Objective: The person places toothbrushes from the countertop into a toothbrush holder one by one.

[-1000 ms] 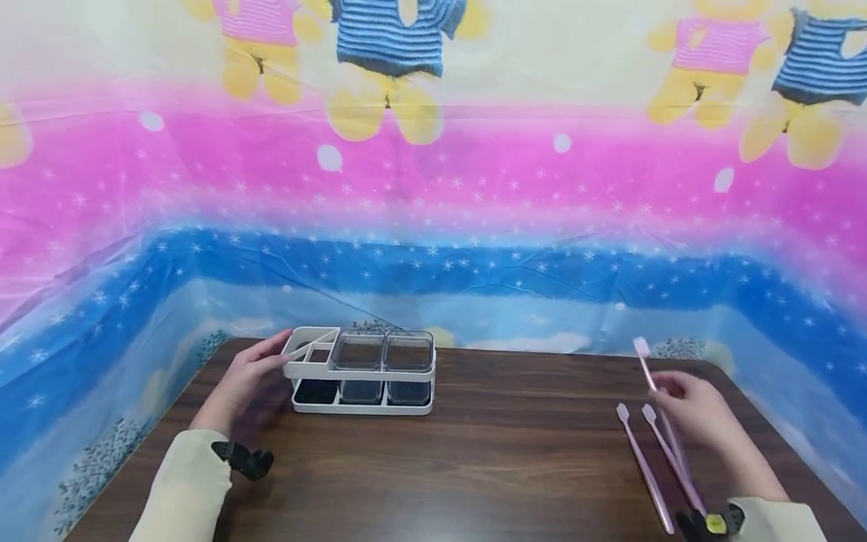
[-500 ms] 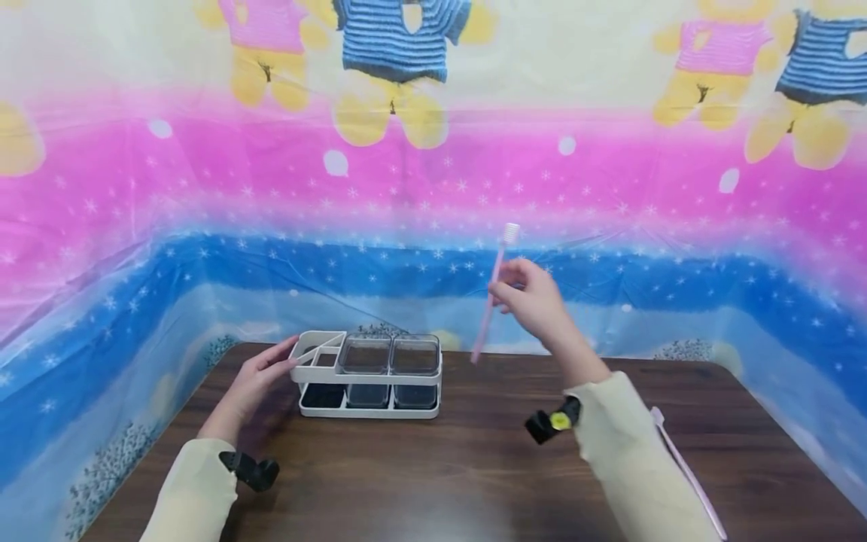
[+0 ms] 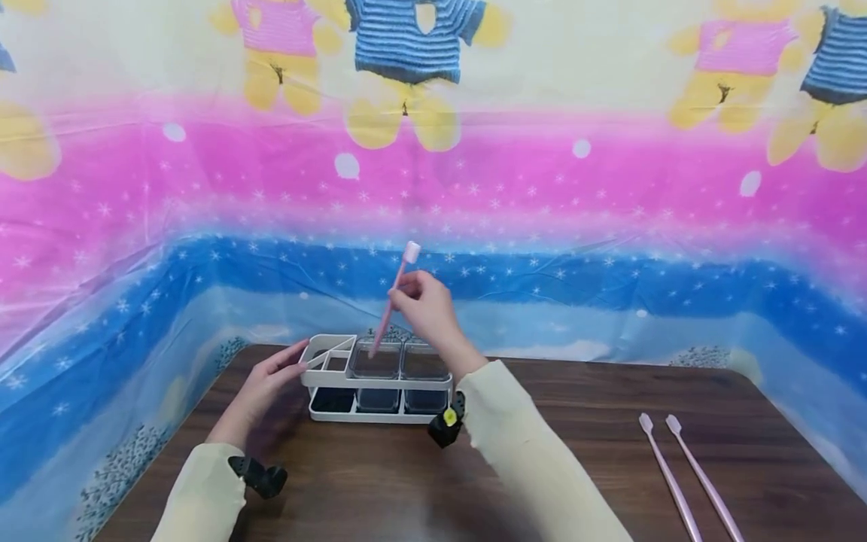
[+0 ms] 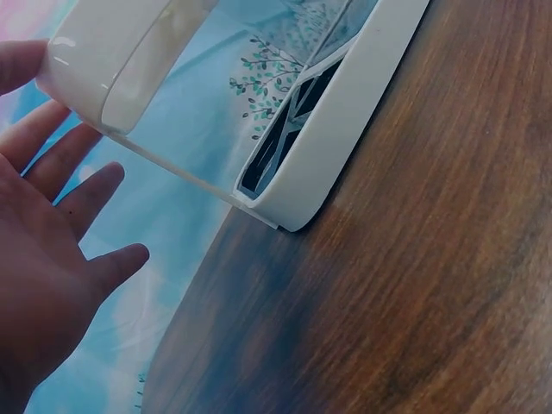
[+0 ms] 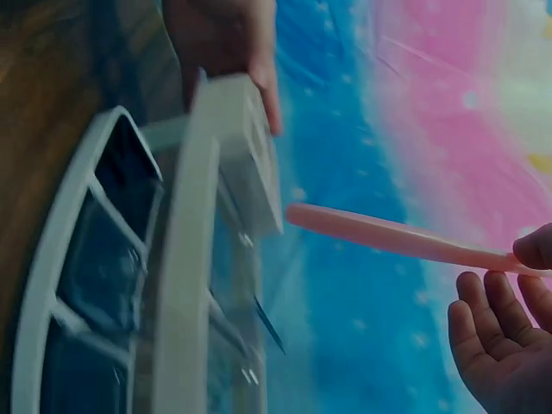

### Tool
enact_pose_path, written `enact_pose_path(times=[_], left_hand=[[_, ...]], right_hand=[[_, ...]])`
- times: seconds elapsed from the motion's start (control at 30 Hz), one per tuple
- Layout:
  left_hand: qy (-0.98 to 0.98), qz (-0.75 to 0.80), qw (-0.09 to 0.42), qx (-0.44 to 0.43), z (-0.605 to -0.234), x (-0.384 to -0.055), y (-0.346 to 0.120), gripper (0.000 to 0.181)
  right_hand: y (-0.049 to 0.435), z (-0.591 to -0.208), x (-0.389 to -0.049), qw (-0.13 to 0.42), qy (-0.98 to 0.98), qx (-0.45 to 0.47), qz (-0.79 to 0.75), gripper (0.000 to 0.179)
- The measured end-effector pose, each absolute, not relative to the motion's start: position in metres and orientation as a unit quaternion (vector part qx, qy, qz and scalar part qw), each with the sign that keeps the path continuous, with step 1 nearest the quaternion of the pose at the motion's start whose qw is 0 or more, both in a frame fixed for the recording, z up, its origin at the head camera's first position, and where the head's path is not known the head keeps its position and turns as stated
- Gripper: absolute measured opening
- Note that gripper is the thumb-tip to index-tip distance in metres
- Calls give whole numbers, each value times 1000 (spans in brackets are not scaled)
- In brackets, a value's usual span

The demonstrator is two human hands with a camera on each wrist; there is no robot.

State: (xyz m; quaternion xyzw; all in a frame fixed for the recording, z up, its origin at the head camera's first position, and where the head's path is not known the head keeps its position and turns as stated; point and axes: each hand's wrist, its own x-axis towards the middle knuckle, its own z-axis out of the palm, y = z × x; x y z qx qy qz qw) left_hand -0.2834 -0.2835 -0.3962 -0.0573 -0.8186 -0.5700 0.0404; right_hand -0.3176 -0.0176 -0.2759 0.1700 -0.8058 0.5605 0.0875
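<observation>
A brown wooden counter (image 3: 576,410) stands by a big, creased cloth (image 3: 528,181) that bends at both sides; it goes from cream to pink to blue; it has white snowflakes (image 3: 123,307), bushes (image 3: 122,461) low down, and yellow figures (image 3: 408,74) in striped tops (image 3: 433,56) up high.

Toothbrush (image 3: 383,322): pink, tilted, pale head up, pinched in the right hand (image 3: 433,312); handle end above the rack (image 3: 372,382), apart from it. Rack: white, two-tier, upright, two clear compartments in the top tier, left hand (image 3: 263,388) touching its left end. Two more pink brushes (image 3: 667,470) lie side by side, well right of it.
</observation>
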Motion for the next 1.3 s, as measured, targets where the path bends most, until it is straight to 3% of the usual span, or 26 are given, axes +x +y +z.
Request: enact_pose_path(times=[0.43, 1.3], left_hand=[[-814, -579, 21, -49, -393, -280, -283, 61], [-811, -581, 22, -58, -397, -278, -280, 60]], right_hand=[[-71, -289, -312, 68, -812, 217, 537, 23], [-88, -340, -309, 26, -868, 262, 422, 20]])
